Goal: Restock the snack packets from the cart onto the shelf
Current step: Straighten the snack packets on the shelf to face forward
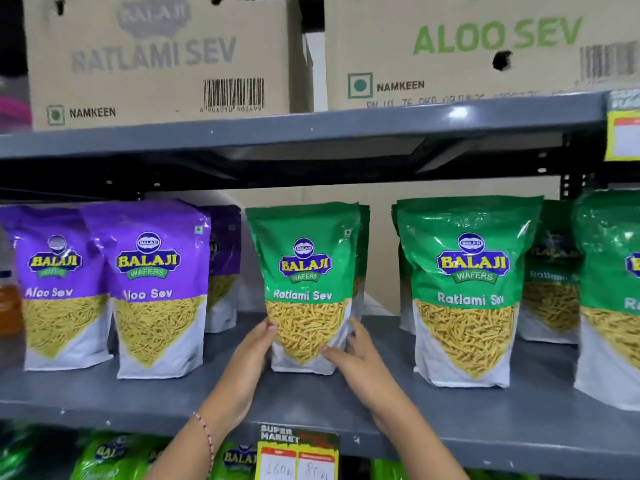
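Note:
A green Ratlami Sev packet (pixel 304 271) stands upright on the grey shelf (pixel 311 403), in the middle of the view. My left hand (pixel 252 355) presses against its lower left side. My right hand (pixel 360 355) holds its lower right side, thumb across the front. Another green packet stands right behind it. More green Ratlami Sev packets (pixel 464 289) stand to the right. Purple Aloo Sev packets (pixel 156 289) stand to the left. The cart is out of view.
Two cardboard cartons (pixel 156 60) marked Ratlami Sev and Aloo Sev sit on the shelf above. A yellow price tag (pixel 298 455) hangs from the shelf's front edge. Green packets (pixel 104 459) fill the shelf below. A gap lies between the held packet and the green ones to its right.

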